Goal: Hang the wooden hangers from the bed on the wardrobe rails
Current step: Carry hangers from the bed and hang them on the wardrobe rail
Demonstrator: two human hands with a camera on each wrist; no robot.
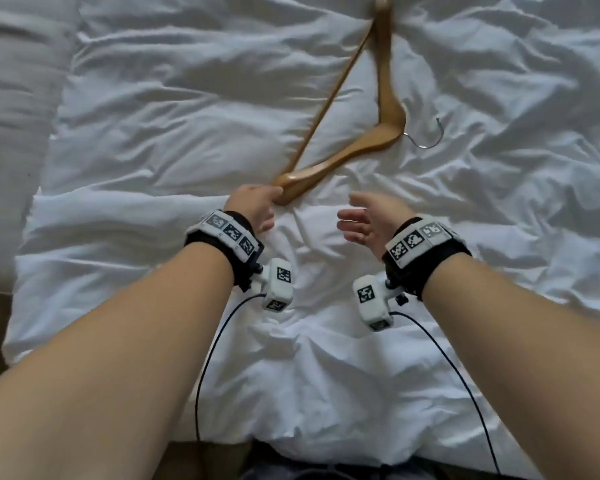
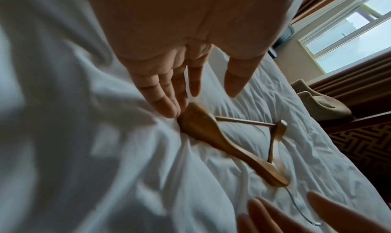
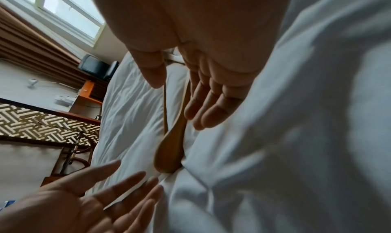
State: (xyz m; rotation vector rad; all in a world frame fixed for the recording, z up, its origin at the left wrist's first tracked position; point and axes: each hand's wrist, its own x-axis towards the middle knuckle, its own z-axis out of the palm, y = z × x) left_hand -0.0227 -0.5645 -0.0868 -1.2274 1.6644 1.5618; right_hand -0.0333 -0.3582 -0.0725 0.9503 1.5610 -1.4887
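One wooden hanger [image 1: 347,152] with a metal hook [image 1: 428,138] lies flat on the white duvet [image 1: 153,133]. Its near end points toward me. My left hand [image 1: 264,199] reaches that end with straight fingers. In the left wrist view the fingertips [image 2: 169,112] touch the tip of the hanger [image 2: 207,136], and nothing is gripped. My right hand [image 1: 347,211] hovers open just right of the hanger's near end, palm turned left and holding nothing. The right wrist view shows its spread fingers [image 3: 203,116] above the hanger [image 3: 169,153], with the left hand [image 3: 95,194] below.
A pillow [image 1: 11,98] lies at the bed's left. Beyond the bed are a window [image 2: 349,36], brown curtains [image 2: 349,86], a pale chair [image 2: 321,106], a wooden desk [image 3: 88,92] and patterned carpet [image 3: 42,123]. The bed's near edge [image 1: 222,445] is at my legs.
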